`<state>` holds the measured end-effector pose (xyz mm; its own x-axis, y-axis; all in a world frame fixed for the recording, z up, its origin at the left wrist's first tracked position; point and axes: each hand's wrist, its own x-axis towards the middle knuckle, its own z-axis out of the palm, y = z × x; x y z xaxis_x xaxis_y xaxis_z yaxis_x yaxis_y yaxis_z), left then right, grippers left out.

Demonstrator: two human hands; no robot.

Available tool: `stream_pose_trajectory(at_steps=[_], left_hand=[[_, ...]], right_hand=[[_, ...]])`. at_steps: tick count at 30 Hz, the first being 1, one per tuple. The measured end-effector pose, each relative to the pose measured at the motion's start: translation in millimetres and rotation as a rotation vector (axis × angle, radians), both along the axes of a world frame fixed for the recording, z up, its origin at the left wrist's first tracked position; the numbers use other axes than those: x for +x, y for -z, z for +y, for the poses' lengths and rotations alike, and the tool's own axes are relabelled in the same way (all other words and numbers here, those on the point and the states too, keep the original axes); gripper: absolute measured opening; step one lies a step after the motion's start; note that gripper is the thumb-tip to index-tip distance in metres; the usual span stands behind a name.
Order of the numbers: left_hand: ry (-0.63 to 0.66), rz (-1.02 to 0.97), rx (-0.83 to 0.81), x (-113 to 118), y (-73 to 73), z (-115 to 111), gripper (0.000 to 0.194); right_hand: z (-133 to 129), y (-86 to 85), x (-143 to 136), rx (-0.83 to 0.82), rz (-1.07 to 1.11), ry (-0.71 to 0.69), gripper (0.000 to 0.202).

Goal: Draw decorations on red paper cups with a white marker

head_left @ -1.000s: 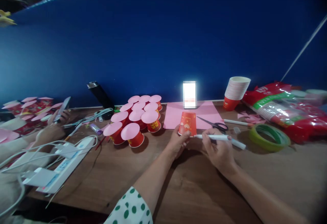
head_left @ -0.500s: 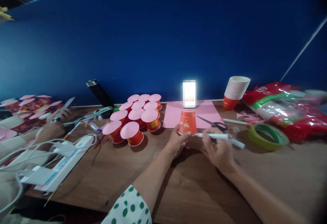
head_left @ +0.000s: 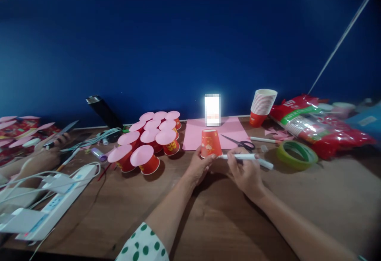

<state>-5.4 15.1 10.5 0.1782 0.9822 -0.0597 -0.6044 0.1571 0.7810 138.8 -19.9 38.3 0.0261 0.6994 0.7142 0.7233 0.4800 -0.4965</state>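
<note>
An upside-down red paper cup (head_left: 210,144) is held near its rim by my left hand (head_left: 200,166). My right hand (head_left: 245,171) grips a white pen (head_left: 243,156), whose tip points left at the lower right of the cup. Just behind the cup lies pink paper (head_left: 193,135). Black-handled scissors (head_left: 247,145) rest on the paper's right edge. To the left stand several inverted red cups (head_left: 149,165) topped with pink paper discs (head_left: 142,155). A white cap or marker (head_left: 264,163) lies beyond my right hand.
A lit phone (head_left: 212,110) stands at the back, with a cup stack (head_left: 263,104) and red bag (head_left: 315,128) to its right. Green tape (head_left: 297,155) lies at right. Left are a black bottle (head_left: 104,112), a power strip (head_left: 59,203) and another person's hands (head_left: 41,160).
The whole view has shifted, so the objects and both my hands appear farther left. My hold on the cup and pen looks the same.
</note>
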Motion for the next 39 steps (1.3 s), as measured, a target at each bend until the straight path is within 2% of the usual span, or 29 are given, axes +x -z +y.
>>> stream_pose_trajectory(at_steps=[20,30,39], left_hand=[[0.051,0.054,0.020,0.8,1.2,-0.8,0.047],[0.019,0.057,0.004,0.2,6.3,2.1,0.045],[0.012,0.036,0.020,-0.1,5.0,3.1,0.042]], right_hand=[[0.4,-1.8,2.9,0.014,0.045,0.019,0.020],[0.7,-2.2,3.1,-0.024,0.023,-0.009,0.021],[0.2,-3.4,2.4,-0.016,-0.007,0.008,0.020]])
